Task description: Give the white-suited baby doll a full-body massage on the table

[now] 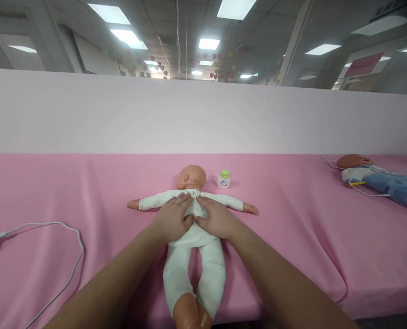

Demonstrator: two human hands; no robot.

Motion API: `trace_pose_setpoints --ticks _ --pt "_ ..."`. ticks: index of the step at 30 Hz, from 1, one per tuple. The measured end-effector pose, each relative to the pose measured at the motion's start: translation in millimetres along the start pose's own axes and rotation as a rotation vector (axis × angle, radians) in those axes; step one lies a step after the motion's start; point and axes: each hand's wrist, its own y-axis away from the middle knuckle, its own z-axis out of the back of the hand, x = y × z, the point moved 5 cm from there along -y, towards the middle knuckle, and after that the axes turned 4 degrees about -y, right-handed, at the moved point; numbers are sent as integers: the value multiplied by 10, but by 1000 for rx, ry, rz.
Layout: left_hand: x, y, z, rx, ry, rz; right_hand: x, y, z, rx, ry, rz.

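Note:
A baby doll [194,235] with a white cloth body lies face down on the pink sheet [286,265], its arms stretched to both sides and its head turned. My left hand [174,215] rests flat on the left half of the doll's back, fingers extended toward the shoulders. On the right half lies my right hand [217,217], also flat, with its thumb near the left one. Neither hand grasps anything. Beyond the doll's right shoulder stands a small clear bottle [224,179] with a green cap and a printed label.
At the far right lies another doll [385,178] in blue and white clothing, with a thin white tube and a yellow piece on it. A white cable [76,233] curves over the sheet at left. A low white wall [203,119] runs behind, with glass above.

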Motion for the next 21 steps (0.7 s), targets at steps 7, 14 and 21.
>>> trace_pose_setpoints --ticks 7,14,21 --pt "-21 -9 7 -39 -18 38 -138 -100 -106 -19 68 14" --pt "30 -39 -61 123 37 79 -175 -165 -133 101 53 -77" --pt "53 -44 -35 75 107 72 -145 -160 -61 82 2 -71"
